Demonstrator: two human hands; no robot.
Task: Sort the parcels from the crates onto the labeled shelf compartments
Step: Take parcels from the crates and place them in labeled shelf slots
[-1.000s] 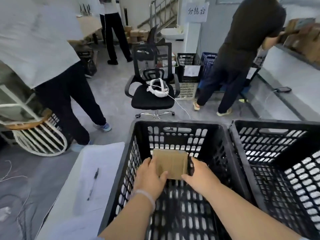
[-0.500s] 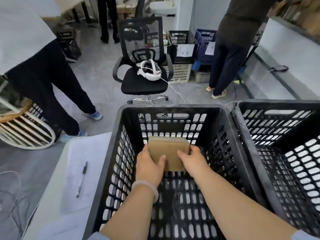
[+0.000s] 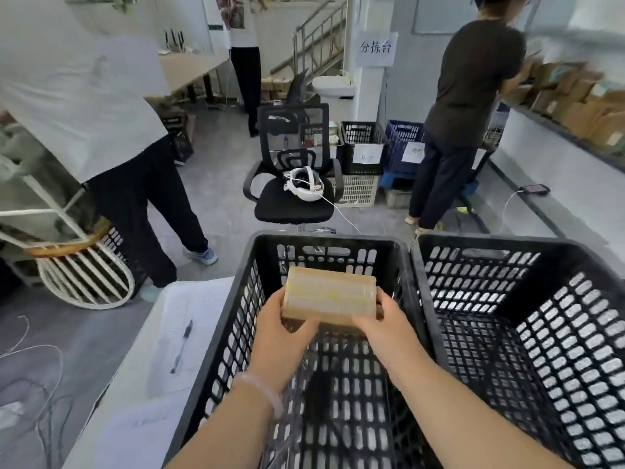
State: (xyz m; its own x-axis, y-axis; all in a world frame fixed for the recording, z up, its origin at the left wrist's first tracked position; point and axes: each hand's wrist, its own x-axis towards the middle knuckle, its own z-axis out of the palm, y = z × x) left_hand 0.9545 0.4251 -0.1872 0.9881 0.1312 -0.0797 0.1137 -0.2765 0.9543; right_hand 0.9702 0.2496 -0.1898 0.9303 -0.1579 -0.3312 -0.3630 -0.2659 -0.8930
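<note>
A small brown cardboard parcel (image 3: 329,296) wrapped in clear tape is held above the inside of a black slotted crate (image 3: 236,319). My left hand (image 3: 280,336) grips its left end from below. My right hand (image 3: 389,330) holds its right end. A second black crate (image 3: 541,333) stands touching the first on the right, and no parcel shows in it. Cardboard boxes fill a shelf (image 3: 575,106) at the far right.
A white table (image 3: 135,401) with paper sheets and a pen (image 3: 181,346) lies left of the crates. A black office chair (image 3: 294,184) carrying a white headset stands ahead. One person stands at the left, another at the right shelf, a third farther back. Labelled crates (image 3: 365,150) sit behind the chair.
Both hands have lifted the parcel higher in the crate and tilted its taped face up toward me. The camera has tipped up from its dip, showing more of the room.
</note>
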